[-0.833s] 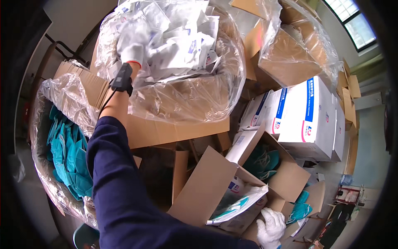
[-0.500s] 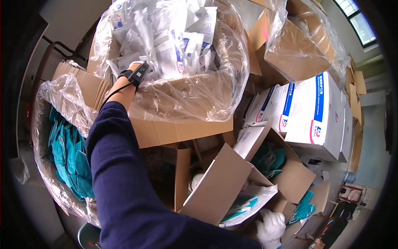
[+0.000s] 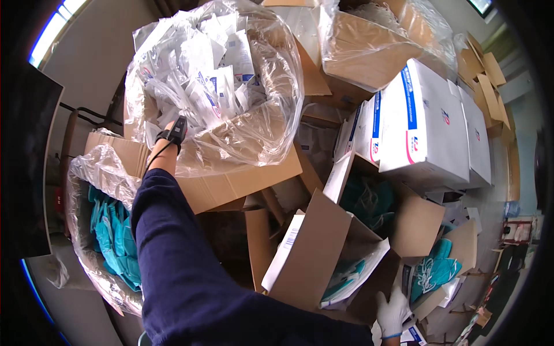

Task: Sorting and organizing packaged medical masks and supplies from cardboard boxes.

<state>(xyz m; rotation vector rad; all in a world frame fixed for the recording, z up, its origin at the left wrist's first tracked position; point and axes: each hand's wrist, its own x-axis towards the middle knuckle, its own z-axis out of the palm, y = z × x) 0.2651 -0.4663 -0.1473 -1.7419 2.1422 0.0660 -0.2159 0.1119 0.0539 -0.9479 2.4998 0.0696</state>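
My left hand [image 3: 171, 126] reaches into a large carton lined with clear plastic [image 3: 248, 138], a black device strapped round its wrist. Its fingers are hidden among white packets [image 3: 210, 95] with blue and red print, so their grip does not show. At lower right, my right hand [image 3: 393, 311] wears a white glove with a blue cuff. Its fingers are apart beside the open small cartons, and nothing shows in them. Near it lie teal folded masks with white loops [image 3: 434, 271] in an open carton. More teal pieces [image 3: 343, 282] sit in a white-lined carton.
At left stands a plastic-lined carton [image 3: 86, 242] of teal masks [image 3: 115, 239]. White boxes with blue bands [image 3: 424, 132] are stacked at right. Another lined carton [image 3: 369, 52] stands at the back. Upright cardboard flaps [image 3: 311, 248] rise between my arms.
The view has shifted, bringing the packet carton lower and leftward. My left hand stays among the packets. My right hand's fingers look more spread, and more of its carton shows.
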